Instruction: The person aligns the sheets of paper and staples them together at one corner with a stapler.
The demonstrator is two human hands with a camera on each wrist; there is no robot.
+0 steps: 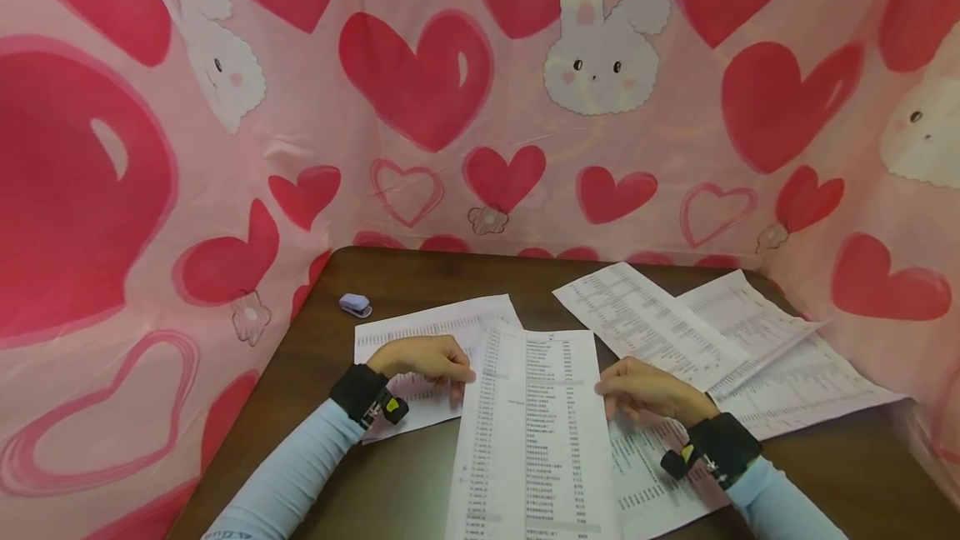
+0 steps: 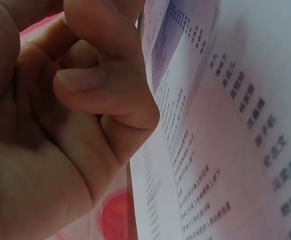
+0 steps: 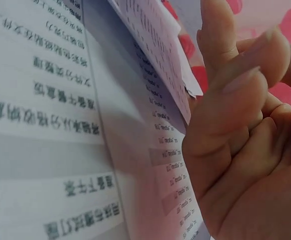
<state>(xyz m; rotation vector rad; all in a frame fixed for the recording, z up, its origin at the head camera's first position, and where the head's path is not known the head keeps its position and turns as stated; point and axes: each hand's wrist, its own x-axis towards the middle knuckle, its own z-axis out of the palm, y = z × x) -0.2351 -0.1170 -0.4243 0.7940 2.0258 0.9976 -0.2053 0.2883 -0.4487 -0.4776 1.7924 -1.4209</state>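
A printed sheet (image 1: 543,440) is held over the dark table (image 1: 405,473), pinched at its left edge by the left hand (image 1: 426,357) and at its right by the right hand (image 1: 651,387); loose papers (image 1: 645,327) and a lilac stapler (image 1: 356,305) are seen beyond it

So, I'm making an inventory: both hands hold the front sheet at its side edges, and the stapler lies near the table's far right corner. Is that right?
Not quite: the head view shows the stapler near the far left corner of the table. The left hand and right hand hold the front sheet at its side edges.
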